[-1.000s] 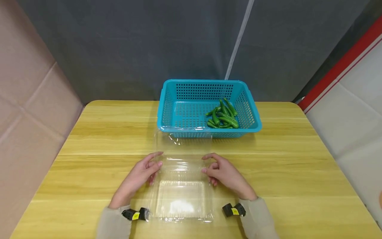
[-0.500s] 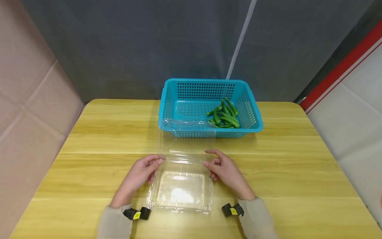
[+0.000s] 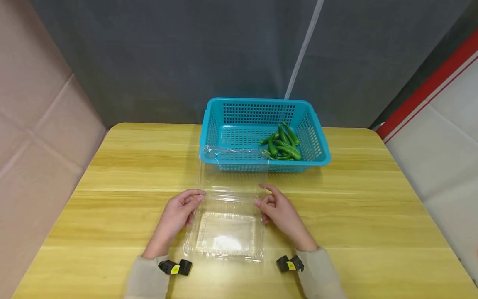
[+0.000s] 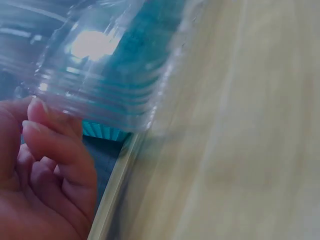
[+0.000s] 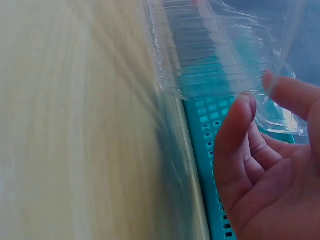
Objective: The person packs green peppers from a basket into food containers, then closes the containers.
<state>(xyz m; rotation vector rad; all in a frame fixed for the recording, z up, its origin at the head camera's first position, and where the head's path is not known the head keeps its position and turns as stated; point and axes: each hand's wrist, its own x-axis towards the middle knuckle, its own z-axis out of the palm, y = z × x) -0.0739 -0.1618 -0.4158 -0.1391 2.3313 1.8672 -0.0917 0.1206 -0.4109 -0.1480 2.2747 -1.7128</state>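
A clear plastic clamshell container [image 3: 225, 230] stands opened out at the front middle of the table in the head view, its base nearer me. The lid [image 3: 233, 174] rises at the far side and overlaps the basket's front rim. My left hand [image 3: 177, 211] pinches the left edge near the hinge between thumb and fingers; the left wrist view shows these fingertips [image 4: 37, 107] at the plastic. On the opposite side my right hand [image 3: 281, 214] holds the edge with its thumb, while the index finger [image 5: 295, 95] reaches along the lid in the right wrist view.
Behind the container stands a blue perforated plastic basket [image 3: 213, 137], with several green chili peppers [image 3: 285, 145] heaped in its right half. A wood-grain table [image 3: 366, 207] lies underneath, and a dark grey panel [image 3: 168, 62] borders its far edge.
The container has shifted away from me, its front edge farther back and its lid covering more of the basket's rim. Both hands have moved slightly with it, keeping their hold.
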